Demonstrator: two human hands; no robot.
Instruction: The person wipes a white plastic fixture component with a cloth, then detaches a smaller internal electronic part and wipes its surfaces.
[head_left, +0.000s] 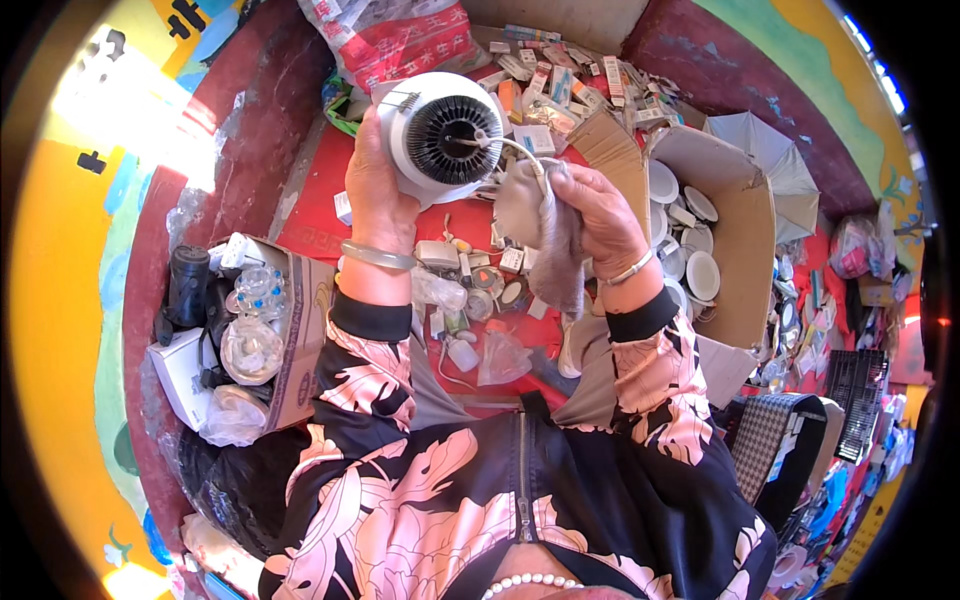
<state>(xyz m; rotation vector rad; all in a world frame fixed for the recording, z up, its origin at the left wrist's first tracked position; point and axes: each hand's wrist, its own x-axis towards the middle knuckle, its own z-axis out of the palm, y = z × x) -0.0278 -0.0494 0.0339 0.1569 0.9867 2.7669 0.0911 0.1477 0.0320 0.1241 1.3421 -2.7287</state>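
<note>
My left hand (378,185) grips a round white downlight (412,135) by its rim, raised above the heaped goods. Its black finned heat sink faces up, and a white cable (522,150) runs from it toward my right hand (605,215). The fingers of that hand are closed on a grey cloth (548,240), which hangs down below them. The cable's end passes beside the cloth; whether my fingers also pinch it I cannot tell. Beneath both hands, small white fittings (437,254) and plastic-wrapped pieces (505,357) lie on a red cloth (330,215).
At the right stands an open cardboard box (735,200) of round white lights (703,275). A smaller box (310,320) at the left holds bagged items and a black cylinder (188,285). Small packaged boxes (560,85) pile up at the back, beside a red-and-white sack (400,40).
</note>
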